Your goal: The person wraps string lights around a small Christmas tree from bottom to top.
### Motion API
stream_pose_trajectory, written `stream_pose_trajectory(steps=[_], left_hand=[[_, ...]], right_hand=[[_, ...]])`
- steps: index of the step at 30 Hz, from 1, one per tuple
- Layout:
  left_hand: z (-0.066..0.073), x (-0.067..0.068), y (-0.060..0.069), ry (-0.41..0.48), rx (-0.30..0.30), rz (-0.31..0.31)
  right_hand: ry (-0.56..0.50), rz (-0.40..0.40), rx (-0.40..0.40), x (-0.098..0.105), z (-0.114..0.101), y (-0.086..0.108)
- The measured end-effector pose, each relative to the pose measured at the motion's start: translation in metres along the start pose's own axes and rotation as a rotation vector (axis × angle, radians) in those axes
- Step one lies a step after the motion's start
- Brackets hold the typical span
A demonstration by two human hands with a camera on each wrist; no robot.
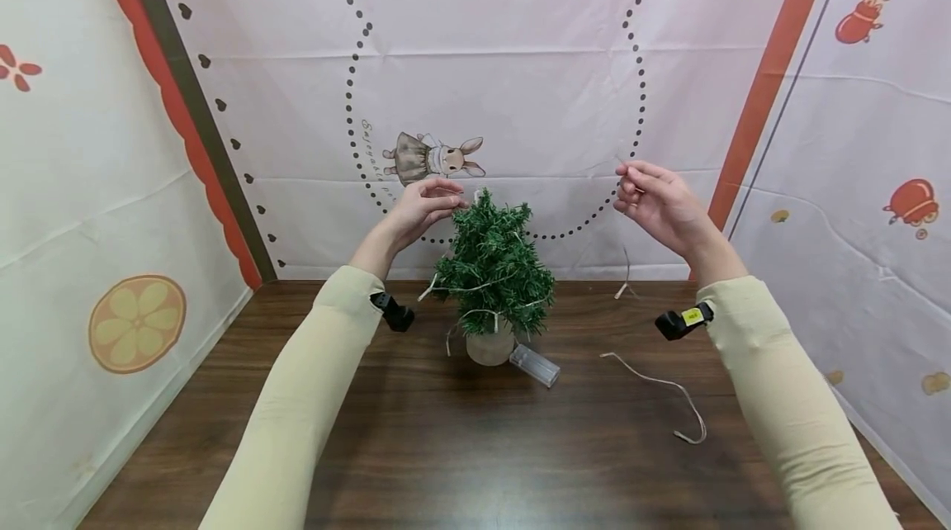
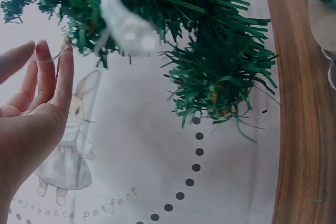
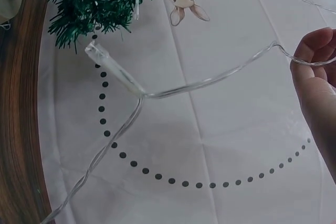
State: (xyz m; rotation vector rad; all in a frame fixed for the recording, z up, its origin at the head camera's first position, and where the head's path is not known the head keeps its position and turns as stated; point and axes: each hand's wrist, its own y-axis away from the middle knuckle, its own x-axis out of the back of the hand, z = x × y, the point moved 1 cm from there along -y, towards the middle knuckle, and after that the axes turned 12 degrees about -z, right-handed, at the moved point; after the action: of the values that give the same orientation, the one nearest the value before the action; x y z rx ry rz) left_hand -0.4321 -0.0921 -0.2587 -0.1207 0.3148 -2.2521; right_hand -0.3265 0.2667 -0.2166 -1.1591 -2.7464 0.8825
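Note:
A small green artificial tree [image 1: 494, 266] in a pale pot [image 1: 490, 347] stands on the table, a clear light string wound round its branches. The left hand [image 1: 422, 212] is at the tree's top left; in the left wrist view its fingers [image 2: 64, 72] hold a thin clear wire beside the branches. Off to the right and raised, the right hand [image 1: 664, 204] pinches the clear wire [image 3: 210, 81], from which a bulb [image 3: 113, 66] hangs in the right wrist view. A clear battery box [image 1: 535, 366] lies beside the pot.
The far end of the light string [image 1: 669, 383] lies on the brown table [image 1: 461, 464] at the right. Behind the tree hangs a pale cloth [image 1: 505, 10] with a printed rabbit, and patterned cloths [image 1: 67, 183] close off both sides.

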Motion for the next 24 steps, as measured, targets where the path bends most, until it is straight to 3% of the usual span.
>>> stream_pose_trajectory(steps=[6,13,17,24], left_hand=[[0.01,-0.005,0.006,-0.057,-0.078,-0.069],[0.018,-0.006,0.014,-0.082,-0.147,-0.063],[0.016,-0.005,0.015,-0.03,-0.187,-0.059],[0.004,0.006,0.022,0.107,-0.289,-0.038]], right_hand=[[-0.007,-0.02,-0.006,-0.005,0.001,-0.006],[0.031,-0.04,-0.015,-0.014,0.002,-0.011],[0.082,-0.041,-0.022,-0.018,0.002,-0.01],[0.144,-0.16,-0.03,-0.022,0.003,0.006]])
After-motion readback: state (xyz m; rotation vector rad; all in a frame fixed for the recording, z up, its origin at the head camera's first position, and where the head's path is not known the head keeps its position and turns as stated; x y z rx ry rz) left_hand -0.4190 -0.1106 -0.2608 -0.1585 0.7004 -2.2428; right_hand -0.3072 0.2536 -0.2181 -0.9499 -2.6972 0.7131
